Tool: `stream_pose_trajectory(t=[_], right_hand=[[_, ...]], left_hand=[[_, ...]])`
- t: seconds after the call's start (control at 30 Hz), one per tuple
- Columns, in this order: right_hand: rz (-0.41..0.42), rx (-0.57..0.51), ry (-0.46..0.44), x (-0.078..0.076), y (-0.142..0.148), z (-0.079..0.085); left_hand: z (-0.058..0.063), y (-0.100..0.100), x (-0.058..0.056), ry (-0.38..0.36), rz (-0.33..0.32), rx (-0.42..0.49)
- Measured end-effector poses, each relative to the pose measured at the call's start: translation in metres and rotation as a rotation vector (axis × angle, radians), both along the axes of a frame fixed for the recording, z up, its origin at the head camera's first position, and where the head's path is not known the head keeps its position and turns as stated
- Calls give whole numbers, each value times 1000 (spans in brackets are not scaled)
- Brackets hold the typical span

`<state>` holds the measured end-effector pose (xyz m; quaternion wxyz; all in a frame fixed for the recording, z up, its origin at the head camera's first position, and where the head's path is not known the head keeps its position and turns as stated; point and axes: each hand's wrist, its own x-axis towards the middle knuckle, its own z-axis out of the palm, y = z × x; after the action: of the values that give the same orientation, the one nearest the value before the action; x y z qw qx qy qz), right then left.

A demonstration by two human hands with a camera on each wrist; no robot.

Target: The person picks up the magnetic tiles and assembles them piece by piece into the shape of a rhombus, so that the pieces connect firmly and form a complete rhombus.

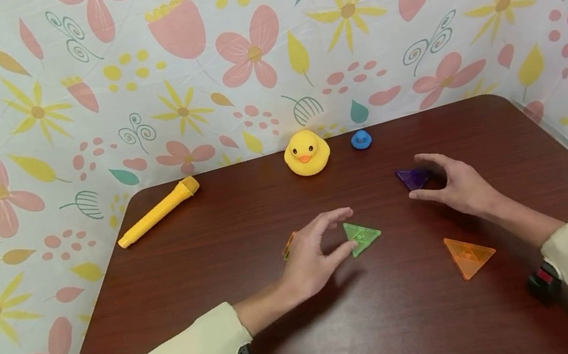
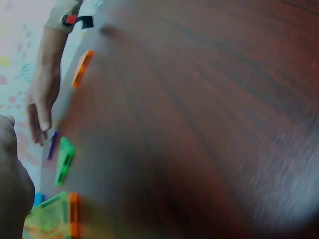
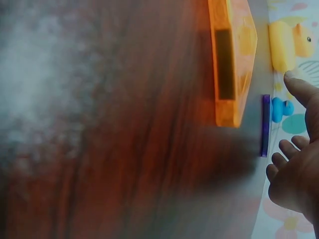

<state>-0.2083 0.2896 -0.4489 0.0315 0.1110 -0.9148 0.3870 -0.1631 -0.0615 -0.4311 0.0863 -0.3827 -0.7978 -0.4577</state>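
My left hand (image 1: 309, 260) hovers over the table with thumb and fingers apart, beside a flat green triangle tile (image 1: 363, 237). Its thumb tip overlaps the tile's edge in the head view; contact is unclear. Behind that hand, mostly hidden there, stands a piece made of green and orange tiles (image 2: 52, 216), plainer in the left wrist view. My right hand (image 1: 460, 185) has its thumb and fingers spread near a purple triangle tile (image 1: 414, 178), partly covering it. In the right wrist view, a gap shows between fingers and purple tile (image 3: 265, 125). An orange triangle tile (image 1: 470, 256) lies nearer me.
A yellow rubber duck (image 1: 306, 153) and a small blue duck (image 1: 361, 139) sit at the back edge of the dark wooden table (image 1: 400, 333). A yellow toy microphone (image 1: 159, 212) lies at the back left. Flower-print cloth (image 1: 248, 32) hangs behind the table.
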Motion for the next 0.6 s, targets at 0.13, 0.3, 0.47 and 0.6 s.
stream_pose_trajectory(t=[0.13,0.3,0.47,0.6], right_hand=[[-9,-9,-3,-4,2,-3],[-11,32,19,-8,3,-6],[-18,79,30,-9,3,-7],[-20,101,18,-9,2,-5]], left_hand=[[-8,8,8,-84,1,-64],[-17,14,16,-93,13,-148],[-24,17,21,-102,57,-197],[-28,17,22,-108,86,-215]])
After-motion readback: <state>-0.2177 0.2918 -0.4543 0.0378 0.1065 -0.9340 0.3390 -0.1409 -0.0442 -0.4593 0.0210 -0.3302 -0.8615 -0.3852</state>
